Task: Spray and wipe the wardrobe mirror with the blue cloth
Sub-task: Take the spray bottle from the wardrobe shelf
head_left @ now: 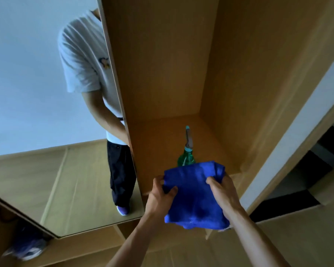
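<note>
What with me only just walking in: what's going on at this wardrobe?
A person grips the blue cloth with the left hand and the right hand in front of the open wardrobe. The green spray bottle stands inside it, just behind the cloth, with no hand on it. The mirror on the door to the left is untouched right now.

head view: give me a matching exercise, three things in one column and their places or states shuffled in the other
Things
1. soft blue cloth
2. green plastic spray bottle
3. tall wardrobe door mirror

Places or states
A. stands on the wooden wardrobe shelf
B. reflects a standing person
C. gripped by the left hand and the right hand

Pairs: 1-C, 2-A, 3-B
</note>
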The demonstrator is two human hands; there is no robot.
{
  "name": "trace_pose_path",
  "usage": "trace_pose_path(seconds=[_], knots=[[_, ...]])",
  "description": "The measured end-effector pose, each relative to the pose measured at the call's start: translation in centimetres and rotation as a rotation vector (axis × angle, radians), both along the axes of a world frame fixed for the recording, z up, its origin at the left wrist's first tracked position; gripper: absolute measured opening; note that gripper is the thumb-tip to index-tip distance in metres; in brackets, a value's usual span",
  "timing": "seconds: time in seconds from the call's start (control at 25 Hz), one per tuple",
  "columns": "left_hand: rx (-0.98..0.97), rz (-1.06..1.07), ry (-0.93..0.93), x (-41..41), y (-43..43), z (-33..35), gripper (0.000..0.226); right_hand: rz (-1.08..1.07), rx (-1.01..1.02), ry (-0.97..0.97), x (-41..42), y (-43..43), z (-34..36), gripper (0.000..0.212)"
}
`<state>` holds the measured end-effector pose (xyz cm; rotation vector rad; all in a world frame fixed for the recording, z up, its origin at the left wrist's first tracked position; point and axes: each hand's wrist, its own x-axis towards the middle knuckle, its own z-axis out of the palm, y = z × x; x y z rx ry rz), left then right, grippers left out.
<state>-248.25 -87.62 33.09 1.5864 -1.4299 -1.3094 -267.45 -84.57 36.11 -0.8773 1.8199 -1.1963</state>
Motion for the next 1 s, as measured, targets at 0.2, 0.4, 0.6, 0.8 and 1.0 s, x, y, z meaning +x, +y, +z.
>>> trace_pose_path(seconds=[0.2,0.4,0.6,0.8,1.0], knots=[[-0.008,0.006,-0.006,-1.8,-1.3,0.6,0.055,0.017,-0.017,0.054,-2.2,-1.6,0.0,0.007],[-0.053,-0.089,-0.041,-3.5,-3.8,2.6,0.055,0.035,-0.11,0.086,-3.7,-2.7,1.8,0.014],[-0.085,-0.236,-0.083,-5.1,-7.9,5.1,0.076,0.042,-0.133,0.205,-5.1,-3.9,4.2,0.018],[-0.172,-0.31,-0.197,-7.0,-11.0,5.7,0.082,0.033,-0.144,0.234,-5.8,-4.3,4.3,0.017],[-0.142,-0.309,-0.106,-8.8,-12.8,3.7,0.099,0.049,-0.134,0.245,-5.8,-4.9,4.3,0.027]])
